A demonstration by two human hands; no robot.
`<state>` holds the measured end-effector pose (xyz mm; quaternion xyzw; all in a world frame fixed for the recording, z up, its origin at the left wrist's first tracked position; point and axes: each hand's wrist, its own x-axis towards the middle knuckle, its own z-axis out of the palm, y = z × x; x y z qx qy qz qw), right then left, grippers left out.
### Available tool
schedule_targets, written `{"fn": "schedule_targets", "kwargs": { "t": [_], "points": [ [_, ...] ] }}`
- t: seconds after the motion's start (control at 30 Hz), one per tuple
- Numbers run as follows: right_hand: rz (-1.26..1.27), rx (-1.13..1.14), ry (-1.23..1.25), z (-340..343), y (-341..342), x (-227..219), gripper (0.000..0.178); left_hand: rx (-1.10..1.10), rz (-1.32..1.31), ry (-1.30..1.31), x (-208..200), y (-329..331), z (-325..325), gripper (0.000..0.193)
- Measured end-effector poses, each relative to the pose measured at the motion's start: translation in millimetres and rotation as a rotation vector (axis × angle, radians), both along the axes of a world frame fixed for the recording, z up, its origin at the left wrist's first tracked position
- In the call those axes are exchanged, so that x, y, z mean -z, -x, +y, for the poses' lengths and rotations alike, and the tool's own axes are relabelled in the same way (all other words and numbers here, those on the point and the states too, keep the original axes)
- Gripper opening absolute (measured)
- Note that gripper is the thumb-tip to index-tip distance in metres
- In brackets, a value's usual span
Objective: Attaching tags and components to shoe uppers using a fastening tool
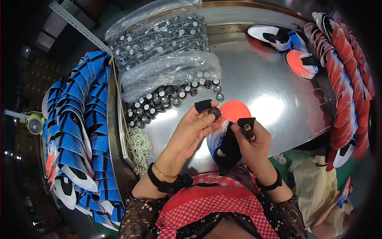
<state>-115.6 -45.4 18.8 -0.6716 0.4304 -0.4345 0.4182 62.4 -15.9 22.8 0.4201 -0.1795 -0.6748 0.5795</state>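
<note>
Between the fingertips of my left hand (193, 128) is a small round black dial (215, 113), raised above the table. My right hand (255, 144) is wrapped round a dark-handled tool (249, 132), whose thin shaft points left toward the dial. Whether its tip touches the dial is too small to tell. Black sleeves cover a finger on each hand. Under and between my hands lies a shoe upper (235, 107), orange at its far end, blue and white lower down, with a black opening near my apron.
Several loose dials (153, 104) and stacked clear plastic bags of dials (163, 42) sit left on the metal table (223, 51). Pale cord (139, 149) is heaped nearby. Blue uppers (77, 115) hang left, red-and-blue ones (342, 87) right. More uppers (268, 36) lie at the back right.
</note>
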Motion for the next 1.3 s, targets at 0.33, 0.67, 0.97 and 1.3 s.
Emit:
{"fn": "schedule_targets", "kwargs": {
  "t": [0.33,0.67,0.97,1.3],
  "points": [
    [0.344,0.059,0.444,4.4,0.6,-3.5,0.02,-0.039,0.168,-0.025,3.1,7.7,-2.5,0.025],
    [0.374,0.072,0.451,6.2,3.7,-4.3,0.022,-0.027,0.117,-0.007,3.6,9.4,-3.9,0.023],
    [0.369,0.05,0.448,9.7,8.0,-4.7,0.022,0.023,0.046,0.026,5.5,13.1,-1.5,0.022],
    [0.245,0.075,0.246,5.1,13.0,-1.8,0.018,0.117,0.097,0.11,-3.1,23.5,-7.4,0.026]
  ]
}}
